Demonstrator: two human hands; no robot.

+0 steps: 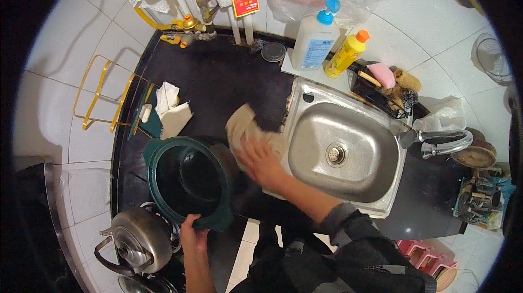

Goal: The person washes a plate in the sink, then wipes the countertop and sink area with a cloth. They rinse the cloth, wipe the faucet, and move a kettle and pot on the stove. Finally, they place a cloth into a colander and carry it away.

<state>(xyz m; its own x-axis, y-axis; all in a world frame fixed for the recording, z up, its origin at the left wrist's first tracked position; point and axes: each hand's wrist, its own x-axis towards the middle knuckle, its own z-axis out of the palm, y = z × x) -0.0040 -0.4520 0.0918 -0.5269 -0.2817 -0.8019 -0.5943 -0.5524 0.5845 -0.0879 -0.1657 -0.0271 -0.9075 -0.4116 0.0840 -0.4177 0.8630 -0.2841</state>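
A dark green pot (188, 178) is at the counter's left part, its mouth facing up and its inside looking bare. My left hand (193, 231) grips the pot's near handle, thumb over the rim. Right of the pot, my right hand (259, 164) lies over a beige cloth (241, 125) on the black countertop (212, 76). Both hand and cloth are blurred, and the palm hides part of the cloth. The cloth reaches the left edge of the stainless steel sink (291, 146).
A metal kettle (141, 240) stands at lower left, close to the pot. Behind the pot are folded cloths (175, 119) and a gold wire rack (98, 92). A pump bottle (314, 43) and a yellow bottle (345, 56) stand behind the sink; a faucet (445, 137) is at its right.
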